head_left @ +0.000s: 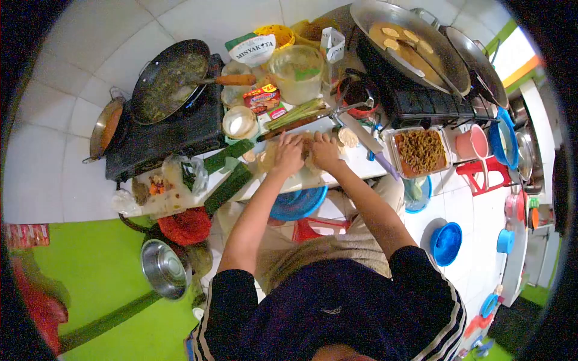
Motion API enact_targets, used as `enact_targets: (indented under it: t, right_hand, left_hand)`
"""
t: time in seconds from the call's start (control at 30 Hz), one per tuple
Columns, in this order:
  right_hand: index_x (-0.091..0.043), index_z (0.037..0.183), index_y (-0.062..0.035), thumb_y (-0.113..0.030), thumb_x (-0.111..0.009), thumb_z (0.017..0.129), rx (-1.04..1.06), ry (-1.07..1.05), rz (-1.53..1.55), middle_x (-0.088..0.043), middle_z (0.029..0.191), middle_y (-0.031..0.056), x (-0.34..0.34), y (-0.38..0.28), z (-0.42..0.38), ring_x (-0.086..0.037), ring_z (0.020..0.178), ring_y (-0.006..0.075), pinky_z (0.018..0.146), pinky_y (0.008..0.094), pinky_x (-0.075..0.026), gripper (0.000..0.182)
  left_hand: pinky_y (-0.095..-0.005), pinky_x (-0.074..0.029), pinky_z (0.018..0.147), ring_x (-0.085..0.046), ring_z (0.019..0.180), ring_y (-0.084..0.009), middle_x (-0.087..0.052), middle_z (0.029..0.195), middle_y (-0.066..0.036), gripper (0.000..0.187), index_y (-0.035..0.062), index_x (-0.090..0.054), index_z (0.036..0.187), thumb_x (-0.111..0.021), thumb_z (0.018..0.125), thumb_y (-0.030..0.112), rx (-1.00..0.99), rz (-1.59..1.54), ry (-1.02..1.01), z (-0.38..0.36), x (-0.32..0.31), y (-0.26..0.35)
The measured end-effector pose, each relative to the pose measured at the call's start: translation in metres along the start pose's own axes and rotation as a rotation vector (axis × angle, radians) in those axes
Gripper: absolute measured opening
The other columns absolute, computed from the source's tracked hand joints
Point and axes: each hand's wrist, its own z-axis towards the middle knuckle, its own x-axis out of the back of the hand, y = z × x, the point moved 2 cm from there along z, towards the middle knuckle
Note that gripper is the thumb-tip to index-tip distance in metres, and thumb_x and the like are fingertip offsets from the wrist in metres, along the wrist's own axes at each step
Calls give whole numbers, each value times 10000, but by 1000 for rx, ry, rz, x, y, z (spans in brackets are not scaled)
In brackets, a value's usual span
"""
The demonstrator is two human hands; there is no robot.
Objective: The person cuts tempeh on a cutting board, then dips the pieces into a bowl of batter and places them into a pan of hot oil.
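Observation:
My left hand (290,154) and my right hand (326,151) are side by side at the counter's front edge, fingers bent downward. Between them lies a small brownish lump (308,144) over a pale sheet, mostly covered by the fingers; I cannot tell what it is. Right of my right hand sits a pale round slice (347,137). Close by lies a knife (363,133) with a purple handle. Left of my left hand are smaller pale pieces and two long dark green vegetables (229,186). Behind the hands rest green stalks (296,114).
A wok (161,83) of greens stands on the left stove. At the right, a large wok (385,17) holds oil, pale pieces and a long utensil. A glass dish (421,151) of brown food and a pink dipper (471,143) are at right. Blue basins (446,243) stand on the floor.

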Motion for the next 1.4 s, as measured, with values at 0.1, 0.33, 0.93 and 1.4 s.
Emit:
enact_targets:
  t: [0.1,0.33,0.93,1.4]
  right_hand:
    - [-618,1052,-55,-192,-564,763,-6,155,-40,-507,1126,118,2,-4,7,-486,1051,285,832,445,-403,325]
    - [-514,1252,-99,-244,-478,865,-29,-77,16,-525,1205,149,10,-1,22,-502,1080,339,904,524,-387,415]
    - [-572,1119,-106,-273,-602,801,-25,186,243,-491,1186,173,-1,5,-67,-467,1080,356,889,455,-401,360]
    - [-519,1092,-38,45,-479,742,-258,413,75,-513,1047,214,-8,151,-152,-497,1001,395,860,458,-415,362]
  left_hand:
    - [-453,-140,1149,-407,1263,-240,-508,1333,-100,464,-7,-618,1122,-610,699,183,-2,71,-79,0,-1,0]
    - [-478,-123,1146,-411,1256,-258,-505,1328,-133,442,-19,-619,1107,-564,721,187,-39,167,-226,3,16,-1]
    - [-458,12,1155,-64,1432,-268,-163,1534,-130,624,18,-262,1438,-301,957,414,-52,65,-139,-13,-10,9]
    - [-509,-60,1130,-110,1403,-395,-179,1517,-186,635,25,-270,1433,-473,935,362,265,-274,181,-79,1,25]
